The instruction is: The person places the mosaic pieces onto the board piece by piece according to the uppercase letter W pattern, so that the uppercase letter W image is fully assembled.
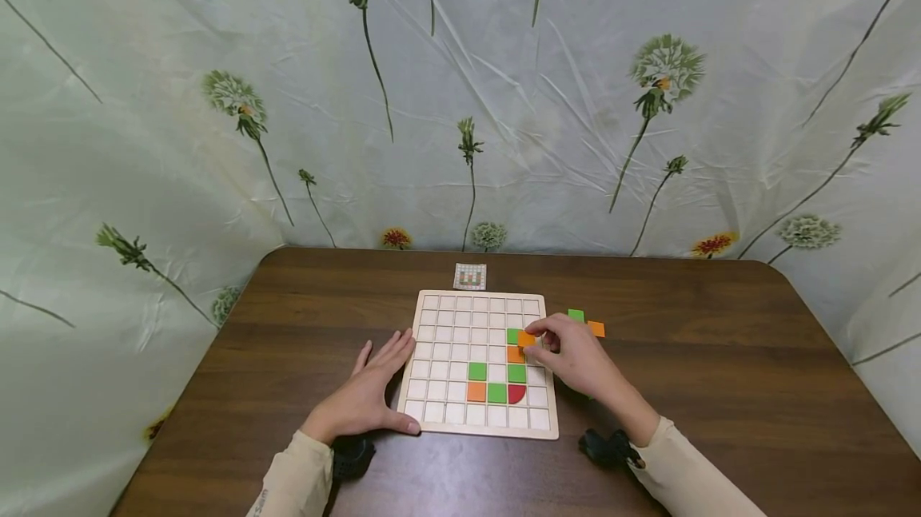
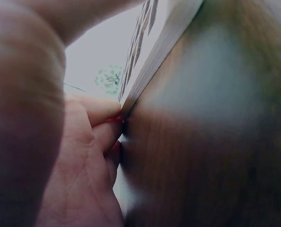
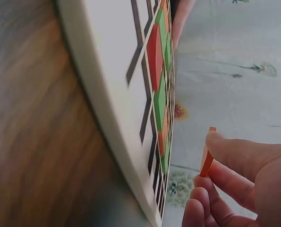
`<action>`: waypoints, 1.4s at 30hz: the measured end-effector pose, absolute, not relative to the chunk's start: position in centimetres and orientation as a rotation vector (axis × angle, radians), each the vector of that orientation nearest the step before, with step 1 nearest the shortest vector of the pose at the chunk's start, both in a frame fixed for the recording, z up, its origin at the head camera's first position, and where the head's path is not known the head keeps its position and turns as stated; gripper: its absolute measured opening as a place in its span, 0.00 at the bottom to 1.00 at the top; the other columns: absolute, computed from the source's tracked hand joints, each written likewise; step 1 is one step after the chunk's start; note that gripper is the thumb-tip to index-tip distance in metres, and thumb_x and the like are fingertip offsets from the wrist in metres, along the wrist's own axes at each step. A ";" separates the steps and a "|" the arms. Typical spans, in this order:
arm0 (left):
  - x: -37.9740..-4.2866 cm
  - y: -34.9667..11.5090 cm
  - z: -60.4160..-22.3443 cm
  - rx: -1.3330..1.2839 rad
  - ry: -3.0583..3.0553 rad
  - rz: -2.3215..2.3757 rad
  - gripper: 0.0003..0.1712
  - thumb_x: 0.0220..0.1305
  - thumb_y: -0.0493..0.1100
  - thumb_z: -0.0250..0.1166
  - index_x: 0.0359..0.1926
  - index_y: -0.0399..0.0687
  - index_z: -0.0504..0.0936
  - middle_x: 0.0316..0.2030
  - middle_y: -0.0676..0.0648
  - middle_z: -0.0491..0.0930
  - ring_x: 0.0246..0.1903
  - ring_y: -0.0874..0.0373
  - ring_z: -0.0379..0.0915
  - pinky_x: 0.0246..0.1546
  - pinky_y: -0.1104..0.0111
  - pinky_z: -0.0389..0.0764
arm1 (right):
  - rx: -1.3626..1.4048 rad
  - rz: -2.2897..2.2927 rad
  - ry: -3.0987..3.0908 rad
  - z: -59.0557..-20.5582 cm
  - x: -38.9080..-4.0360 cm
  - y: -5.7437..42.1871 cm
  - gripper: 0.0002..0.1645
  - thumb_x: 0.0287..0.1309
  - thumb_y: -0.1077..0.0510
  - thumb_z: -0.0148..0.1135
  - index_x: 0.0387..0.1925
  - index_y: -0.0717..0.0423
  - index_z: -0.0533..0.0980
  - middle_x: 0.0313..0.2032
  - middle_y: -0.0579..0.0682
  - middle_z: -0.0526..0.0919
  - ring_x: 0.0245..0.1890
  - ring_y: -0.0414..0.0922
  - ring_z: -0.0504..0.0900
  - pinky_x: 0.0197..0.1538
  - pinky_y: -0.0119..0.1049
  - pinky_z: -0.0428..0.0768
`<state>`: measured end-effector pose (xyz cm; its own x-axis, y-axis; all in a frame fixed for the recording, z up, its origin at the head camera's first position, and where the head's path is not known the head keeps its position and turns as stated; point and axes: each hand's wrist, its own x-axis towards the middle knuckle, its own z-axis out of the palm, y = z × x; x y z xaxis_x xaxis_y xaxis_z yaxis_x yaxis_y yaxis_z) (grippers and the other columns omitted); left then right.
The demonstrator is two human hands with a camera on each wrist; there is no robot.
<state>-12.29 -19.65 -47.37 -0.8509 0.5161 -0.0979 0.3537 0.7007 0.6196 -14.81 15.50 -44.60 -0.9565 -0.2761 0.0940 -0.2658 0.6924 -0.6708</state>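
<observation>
Over the right-hand part of a square, pale wooden grid board (image 1: 449, 347), in the head view, the right hand (image 1: 576, 351) pinches a thin, square, orange tile (image 1: 526, 339) between thumb and forefinger. Thumb and finger meet it along its right side, leaving most of its face uncovered on the left. Beneath and beside it, a square green tile (image 1: 512, 336) is partly hidden; just below lies a second square orange tile (image 1: 514, 355). Nearer the person are further green and orange tiles and a red quarter-round tile (image 1: 516, 394). The left hand (image 1: 365, 399) has its fingers extended and thumb spread, fingertips at the board's left edge, thumb by the near left corner. Loose green and orange tiles lie right of the board on the brown wooden table (image 1: 719, 357); a small printed card (image 1: 470, 276) lies beyond it.

From the left wrist, fingertips touch the board's rim from the side; the thumb's contact cannot be told.

From the right wrist, the pinched tile appears nearly edge-on, thumb near its upper end, a fingertip at its lower end, apart from the board.
</observation>
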 end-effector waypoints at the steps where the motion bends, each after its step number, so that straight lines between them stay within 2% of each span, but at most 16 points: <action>1: -12.3 -19.7 -47.4 0.693 2.648 0.882 0.77 0.40 0.71 0.78 0.80 0.42 0.47 0.79 0.47 0.42 0.79 0.52 0.31 0.72 0.45 0.25 | -0.463 -1.137 2.876 -44.6 -14.8 15.3 0.14 0.56 0.58 0.75 0.44 0.55 0.85 0.32 0.44 0.76 0.31 0.42 0.72 0.33 0.33 0.71; 8: -12.2 -19.6 -47.4 0.707 2.652 0.902 0.76 0.41 0.70 0.78 0.79 0.40 0.47 0.79 0.44 0.44 0.79 0.48 0.32 0.71 0.42 0.26 | -0.480 -1.149 2.883 -44.5 -14.9 13.8 0.14 0.55 0.58 0.76 0.44 0.55 0.85 0.36 0.44 0.81 0.32 0.40 0.74 0.36 0.33 0.76; 15: -12.1 -19.5 -47.3 0.681 2.653 0.871 0.76 0.40 0.70 0.78 0.80 0.43 0.46 0.79 0.47 0.42 0.79 0.51 0.31 0.72 0.45 0.26 | -0.506 -1.141 2.852 -44.6 -15.3 12.4 0.13 0.53 0.57 0.77 0.41 0.54 0.86 0.30 0.42 0.78 0.29 0.40 0.72 0.33 0.33 0.73; 21: -11.9 -19.4 -47.4 0.706 2.655 0.887 0.77 0.40 0.70 0.79 0.80 0.42 0.47 0.79 0.46 0.43 0.79 0.51 0.32 0.72 0.45 0.26 | -0.591 -1.104 2.833 -44.7 -15.4 11.5 0.12 0.55 0.58 0.75 0.42 0.54 0.86 0.33 0.42 0.81 0.30 0.39 0.73 0.34 0.33 0.74; 27: -11.9 -19.4 -47.6 0.718 2.667 0.887 0.77 0.39 0.71 0.78 0.79 0.41 0.48 0.79 0.46 0.43 0.79 0.51 0.32 0.72 0.44 0.26 | -0.634 -1.042 2.836 -44.7 -15.5 10.7 0.12 0.54 0.57 0.76 0.40 0.55 0.86 0.31 0.42 0.79 0.29 0.39 0.72 0.34 0.33 0.73; 42: -11.5 -19.4 -47.6 0.723 2.677 0.919 0.76 0.40 0.69 0.79 0.79 0.38 0.49 0.79 0.43 0.44 0.78 0.46 0.34 0.71 0.42 0.27 | -0.701 -0.943 2.804 -44.8 -15.8 9.4 0.11 0.53 0.57 0.75 0.39 0.56 0.86 0.35 0.46 0.84 0.34 0.41 0.77 0.41 0.38 0.77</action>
<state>-11.52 -19.36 -47.64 -0.8549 0.5166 -0.0463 0.3792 0.6834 0.6238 -15.84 9.39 -44.77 -0.8890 -0.4552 0.0495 -0.3927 0.7023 -0.5938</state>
